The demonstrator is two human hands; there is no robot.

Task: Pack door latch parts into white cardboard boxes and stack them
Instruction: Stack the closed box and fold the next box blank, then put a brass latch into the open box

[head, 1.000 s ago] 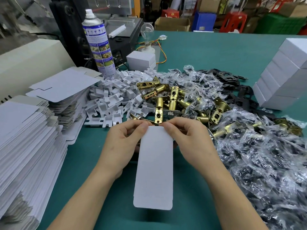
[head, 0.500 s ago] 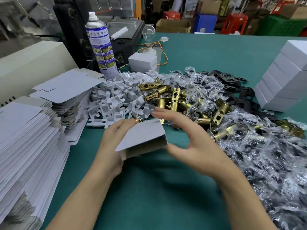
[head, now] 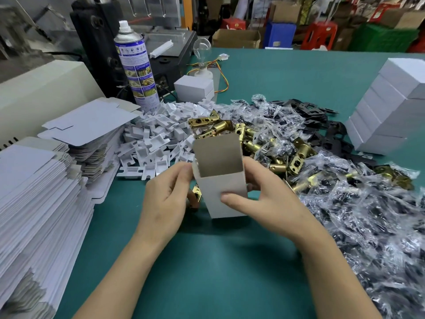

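A small white cardboard box (head: 222, 196) stands upright between my hands, its top flap raised and the grey inside showing. My left hand (head: 165, 199) grips its left side and my right hand (head: 264, 203) grips its right side, thumb on the front face. A brass latch part (head: 197, 196) peeks out between my left hand and the box. Behind the box lies a heap of brass latches (head: 264, 143). White plastic pieces (head: 156, 139) are piled to the left of them. Clear bags of black parts (head: 368, 215) spread over the right.
Stacks of flat white box blanks (head: 34, 192) fill the left edge. Finished white boxes (head: 391, 107) are stacked at the right. A spray can (head: 135, 65), a light bulb (head: 202, 51), one small closed white box (head: 194, 88) and a machine stand at the back. Green table (head: 218, 272) lies in front.
The flat blank of a second ago has been opened into a box shape and turned upright. Both hands moved from its top edge to its two sides.
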